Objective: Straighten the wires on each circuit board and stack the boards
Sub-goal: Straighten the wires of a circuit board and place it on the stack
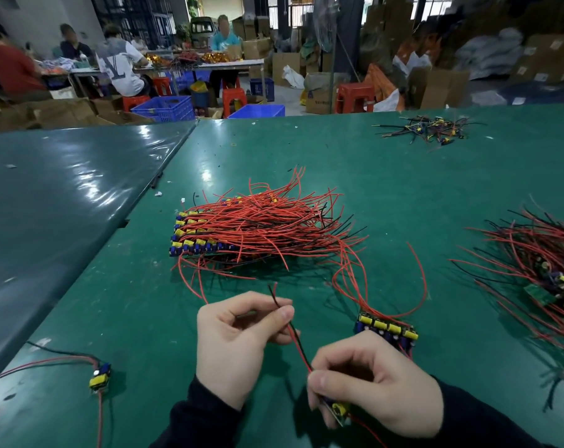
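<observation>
- Green table (403, 195).
- Big stack (241, 227) of boards, red wires fanned right, mid-table.
- Loose heap (545, 270), right of the stack.
- Small stack (387, 331), nearer than the big stack.
- Right hand (374, 383) grips a board (337, 410), nearer than the stack.
- Left hand (238, 341) pinches its wires (298, 345).
- Single board (100, 376), left of the stack and nearer.

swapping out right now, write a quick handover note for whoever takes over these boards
Left hand pinches the red and black wire pair near its free end. Right hand grips the small circuit board those wires run from; the pair is stretched between the hands.
Done: big stack of boards at table centre, wires fanned right; short row of boards just beyond the right hand.
Left: finish this board and stack it; one loose board at near left; tangled pile at right edge.
</observation>
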### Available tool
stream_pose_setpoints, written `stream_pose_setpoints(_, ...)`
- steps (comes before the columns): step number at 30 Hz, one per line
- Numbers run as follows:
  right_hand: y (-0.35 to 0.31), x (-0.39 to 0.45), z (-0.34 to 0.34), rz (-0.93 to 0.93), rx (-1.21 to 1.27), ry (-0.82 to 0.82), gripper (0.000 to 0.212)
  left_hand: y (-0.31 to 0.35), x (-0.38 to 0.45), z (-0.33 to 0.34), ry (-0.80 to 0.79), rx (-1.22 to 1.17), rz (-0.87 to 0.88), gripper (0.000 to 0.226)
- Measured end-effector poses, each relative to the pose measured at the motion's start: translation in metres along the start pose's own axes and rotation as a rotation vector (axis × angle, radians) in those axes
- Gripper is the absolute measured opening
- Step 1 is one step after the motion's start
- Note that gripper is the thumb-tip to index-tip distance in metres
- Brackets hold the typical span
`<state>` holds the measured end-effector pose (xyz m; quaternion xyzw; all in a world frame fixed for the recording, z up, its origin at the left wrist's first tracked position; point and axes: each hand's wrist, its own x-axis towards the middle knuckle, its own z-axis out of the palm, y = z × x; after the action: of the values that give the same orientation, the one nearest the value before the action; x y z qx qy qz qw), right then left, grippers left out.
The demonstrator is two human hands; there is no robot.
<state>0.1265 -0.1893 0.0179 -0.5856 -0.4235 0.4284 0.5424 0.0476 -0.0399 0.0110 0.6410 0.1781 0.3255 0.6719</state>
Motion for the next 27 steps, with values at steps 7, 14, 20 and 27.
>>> stream_pose_setpoints(7,-0.001,0.0,0.0,0.016,0.063,-0.036,0.02,0.005,0.005,-0.002,0.025,-0.145,-0.049,0.006)
stream_pose_setpoints(14,0.0,0.0,0.001,0.027,0.026,-0.082,0.023,0.003,0.005,-0.003,0.002,-0.095,-0.067,0.01)
stream_pose_setpoints(20,-0.001,-0.001,-0.001,0.029,0.013,-0.11,0.026,0.003,0.007,-0.008,0.01,-0.085,0.009,0.014)
stream_pose_setpoints(27,0.001,-0.002,0.002,0.053,-0.049,-0.095,0.025,-0.004,0.002,-0.004,0.071,0.119,0.159,0.012)
